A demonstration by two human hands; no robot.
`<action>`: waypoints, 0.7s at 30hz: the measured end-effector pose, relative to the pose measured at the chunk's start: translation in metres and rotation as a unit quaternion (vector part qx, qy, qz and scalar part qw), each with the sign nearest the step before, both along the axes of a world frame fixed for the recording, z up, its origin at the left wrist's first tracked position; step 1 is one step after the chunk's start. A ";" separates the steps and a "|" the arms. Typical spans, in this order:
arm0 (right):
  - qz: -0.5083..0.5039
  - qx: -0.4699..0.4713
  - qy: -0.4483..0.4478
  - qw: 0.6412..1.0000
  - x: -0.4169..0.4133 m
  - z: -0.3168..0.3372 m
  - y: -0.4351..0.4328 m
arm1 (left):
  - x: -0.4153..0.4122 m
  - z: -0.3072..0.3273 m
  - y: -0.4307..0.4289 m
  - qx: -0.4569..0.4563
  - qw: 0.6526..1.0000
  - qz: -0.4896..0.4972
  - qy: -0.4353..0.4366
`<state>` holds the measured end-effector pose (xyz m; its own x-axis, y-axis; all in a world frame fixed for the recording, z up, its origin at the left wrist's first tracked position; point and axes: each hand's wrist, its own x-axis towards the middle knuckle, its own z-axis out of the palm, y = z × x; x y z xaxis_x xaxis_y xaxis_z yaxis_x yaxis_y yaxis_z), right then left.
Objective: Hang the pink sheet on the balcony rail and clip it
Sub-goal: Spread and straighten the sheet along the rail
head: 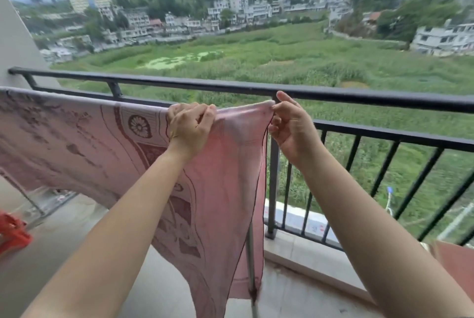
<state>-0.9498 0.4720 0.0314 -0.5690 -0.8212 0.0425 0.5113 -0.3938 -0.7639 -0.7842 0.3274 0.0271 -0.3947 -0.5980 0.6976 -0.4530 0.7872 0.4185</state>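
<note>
A pale pink cotton sheet with a dark maroon floral print (pixel 84 143) is seen draped across the left and centre of the frame, its top edge running left to right just in front of the black metal balcony rail (pixel 359 94). The left hand (pixel 189 127) is clenched over that top edge at mid-frame, while the right hand (pixel 289 127) pinches the sheet's corner between thumb and fingers (pixel 275 108), just below the rail. The long axis of the sheet is laid parallel to the rail, and the right hand is judged the nearer to the free end. No clip is seen in either hand. A red plastic object (pixel 12 230) is partly visible at lower left.
</note>
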 end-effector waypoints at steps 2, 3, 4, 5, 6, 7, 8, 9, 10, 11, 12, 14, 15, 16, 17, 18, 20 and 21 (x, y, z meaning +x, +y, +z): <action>0.067 0.080 0.033 0.994 0.000 -0.021 0.005 | 0.003 0.006 -0.002 0.046 0.999 -0.014 0.010; 0.119 0.132 0.081 0.981 0.001 -0.031 0.008 | 0.004 0.010 -0.002 0.074 0.996 -0.023 0.036; 0.149 0.186 0.144 0.961 0.004 -0.039 0.011 | 0.003 0.015 -0.002 0.097 0.992 -0.025 0.075; 0.140 0.232 0.213 0.939 0.006 -0.045 0.011 | 0.003 0.021 -0.003 0.107 0.986 -0.015 0.124; 0.097 0.257 0.273 0.922 0.008 -0.049 0.009 | 0.003 0.026 -0.004 0.093 0.981 0.006 0.173; 0.037 0.257 0.317 0.912 0.010 -0.051 0.007 | 0.003 0.031 -0.006 0.057 0.977 0.031 0.205; -0.016 0.237 0.348 0.907 0.013 -0.050 0.006 | 0.004 0.033 -0.012 0.014 0.978 0.048 0.205; -0.056 0.203 0.368 0.905 0.016 -0.045 0.004 | 0.005 0.032 -0.018 -0.027 0.985 0.056 0.162; -0.084 0.168 0.384 0.904 0.021 -0.040 0.002 | 0.005 0.029 -0.023 -0.056 0.993 0.060 0.083; -0.101 0.138 0.403 0.899 0.026 -0.033 0.000 | 0.005 0.024 -0.028 -0.067 0.996 0.061 -0.001; -0.106 0.121 0.432 0.887 0.030 -0.028 -0.003 | 0.004 0.018 -0.031 -0.053 0.995 0.064 -0.064; -0.114 0.132 0.514 0.840 0.035 -0.021 -0.007 | 0.003 0.017 -0.037 0.005 0.991 0.083 -0.102; -0.118 0.146 0.554 0.811 0.035 -0.022 -0.008 | 0.002 0.019 -0.040 0.022 0.990 0.092 -0.103; -0.121 0.153 0.579 0.792 0.034 -0.024 -0.009 | 0.001 0.020 -0.041 0.027 0.989 0.095 -0.106; -0.123 0.146 0.586 0.787 0.032 -0.027 -0.008 | 0.000 0.021 -0.041 0.025 0.989 0.096 -0.105; -0.119 0.131 0.576 0.798 0.030 -0.030 -0.006 | 0.000 0.020 -0.040 0.018 0.990 0.095 -0.104; -0.108 0.096 0.554 0.820 0.025 -0.035 -0.003 | 0.000 0.016 -0.038 0.000 0.990 0.094 -0.104; -0.106 0.086 0.554 0.821 0.023 -0.036 -0.001 | -0.001 0.014 -0.038 -0.007 0.990 0.097 -0.106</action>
